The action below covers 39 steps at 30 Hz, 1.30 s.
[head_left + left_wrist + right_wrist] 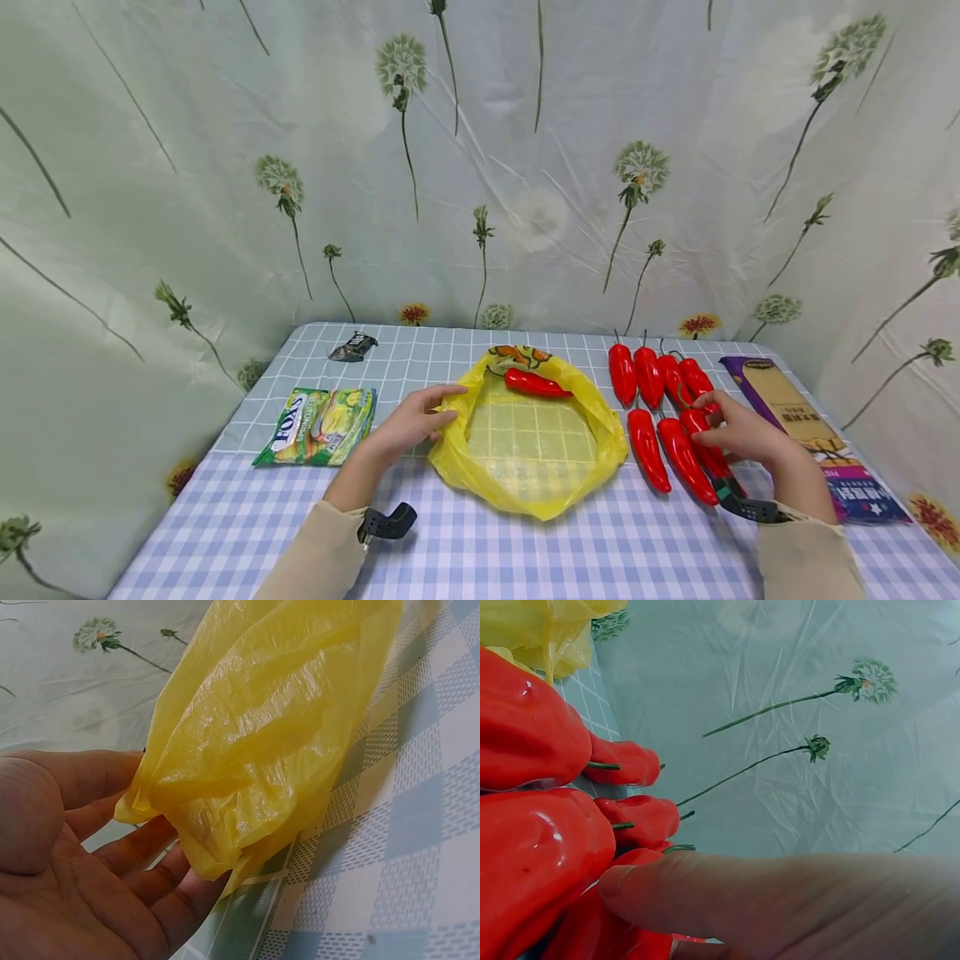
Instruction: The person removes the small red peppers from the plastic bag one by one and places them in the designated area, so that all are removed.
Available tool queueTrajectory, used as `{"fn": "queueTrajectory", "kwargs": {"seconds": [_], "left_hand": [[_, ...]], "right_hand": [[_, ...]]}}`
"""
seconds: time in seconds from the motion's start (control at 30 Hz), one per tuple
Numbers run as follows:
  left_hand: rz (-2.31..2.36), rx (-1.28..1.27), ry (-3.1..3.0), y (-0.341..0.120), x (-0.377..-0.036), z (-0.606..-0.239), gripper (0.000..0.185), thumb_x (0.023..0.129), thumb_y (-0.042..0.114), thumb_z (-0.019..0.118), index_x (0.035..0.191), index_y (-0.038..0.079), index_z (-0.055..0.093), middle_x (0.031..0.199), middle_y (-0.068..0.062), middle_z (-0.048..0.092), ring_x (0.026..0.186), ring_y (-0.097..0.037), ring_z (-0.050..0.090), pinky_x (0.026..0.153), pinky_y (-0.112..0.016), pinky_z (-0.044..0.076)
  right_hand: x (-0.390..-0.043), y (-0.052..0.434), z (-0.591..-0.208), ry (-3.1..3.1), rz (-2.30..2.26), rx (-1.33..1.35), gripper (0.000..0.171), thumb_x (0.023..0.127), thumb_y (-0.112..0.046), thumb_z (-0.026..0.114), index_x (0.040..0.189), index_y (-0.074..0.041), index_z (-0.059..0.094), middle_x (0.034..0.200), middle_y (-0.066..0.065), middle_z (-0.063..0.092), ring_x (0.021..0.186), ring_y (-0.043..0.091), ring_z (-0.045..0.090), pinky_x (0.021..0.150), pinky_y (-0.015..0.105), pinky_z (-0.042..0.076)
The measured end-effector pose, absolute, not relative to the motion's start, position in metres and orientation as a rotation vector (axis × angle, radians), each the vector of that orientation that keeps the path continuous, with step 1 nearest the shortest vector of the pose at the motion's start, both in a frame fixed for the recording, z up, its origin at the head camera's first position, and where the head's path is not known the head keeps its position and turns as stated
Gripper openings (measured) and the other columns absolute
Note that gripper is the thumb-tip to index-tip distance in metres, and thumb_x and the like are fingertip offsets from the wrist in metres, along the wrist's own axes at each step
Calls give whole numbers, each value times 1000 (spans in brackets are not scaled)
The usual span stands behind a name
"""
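Tablecloth (480, 550) in blue and white checks covers the table in front of us, with a dandelion-print sheet (480, 167) hanging behind it. At the middle lies our yellow plastic bag (529, 479), mouth spread wide, with one red chili pepper (536, 384) resting inside near its far edge. Along the right edge sits a long purple package (806, 433); on the left lies a green Fox's candy bag (318, 425), and beyond it a small dark wrapper (353, 347). Between the yellow bag and the purple package we see a cluster of red chili peppers (660, 400) laid side by side. Our left hand (412, 425) holds the bag's left rim, thumb on top and fingers (161, 862) loosely curled beneath the plastic. Our right hand (742, 432) rests on the cluster, fingers curled round one pepper (705, 446) near its right side, thumb (727, 892) pressed against the red skin.
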<state>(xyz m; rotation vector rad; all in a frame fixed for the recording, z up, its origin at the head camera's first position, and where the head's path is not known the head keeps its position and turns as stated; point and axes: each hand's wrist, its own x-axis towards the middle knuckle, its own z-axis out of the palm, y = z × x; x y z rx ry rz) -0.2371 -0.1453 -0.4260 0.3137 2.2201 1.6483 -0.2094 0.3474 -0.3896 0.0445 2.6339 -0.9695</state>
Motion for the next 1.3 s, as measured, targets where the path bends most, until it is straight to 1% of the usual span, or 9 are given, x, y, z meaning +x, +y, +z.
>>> {"fn": "queueTrajectory", "kwargs": {"seconds": [0.2,0.43,0.63,0.77,0.93,1.03,1.13,1.3], "left_hand": [[1662,329,2220,-146,-237,-427,44,99,12,59,143,14,54,143,-15,52,65,-13,47,62,-23,46],[1665,293,2235,-148,-237,-428,43,99,12,60,141,17,56,144,-13,53,72,-13,51,65,-24,47],[1650,325,2228,-147,-236,-429,44,99,13,60,142,15,55,146,-15,52,80,-14,55,67,-25,49],[1659,349,2234,-146,-238,-428,44,99,14,60,142,15,55,145,-14,52,79,-14,54,68,-25,48],[1657,333,2227,-144,-239,-427,43,98,13,61,141,17,56,143,-12,54,73,-14,52,67,-25,48],[1659,347,2231,-143,-239,-425,43,98,14,61,141,16,56,143,-12,53,74,-15,53,67,-25,48],[1650,362,2236,-143,-239,-424,44,98,14,61,142,15,56,145,-13,52,81,-14,55,68,-25,48],[1639,363,2239,-144,-238,-425,44,99,15,60,142,15,55,148,-13,50,89,-16,57,70,-26,49]], "right_hand": [[-208,347,-389,2638,-968,44,64,88,-19,74,133,5,36,114,28,54,94,23,62,73,44,61],[-208,346,-391,2661,-951,24,65,87,-23,75,134,5,40,117,30,54,97,26,63,75,44,61],[-205,346,-389,2712,-893,9,62,88,-25,74,133,6,45,118,31,57,96,25,62,74,41,61],[-206,344,-383,2798,-829,-13,59,90,-27,72,131,7,47,118,34,58,97,33,62,74,43,60],[-203,335,-374,2903,-827,-20,54,92,-25,69,130,7,49,121,35,57,106,46,59,75,47,60],[-201,323,-368,2960,-870,-63,49,94,-24,66,131,5,51,125,34,57,110,50,57,76,48,59],[-200,306,-361,2997,-918,-126,47,96,-25,65,132,2,52,128,32,57,113,49,56,80,51,59],[-200,278,-359,3030,-998,-237,42,95,-21,67,130,-2,55,127,26,59,110,39,59,81,47,60]]}}
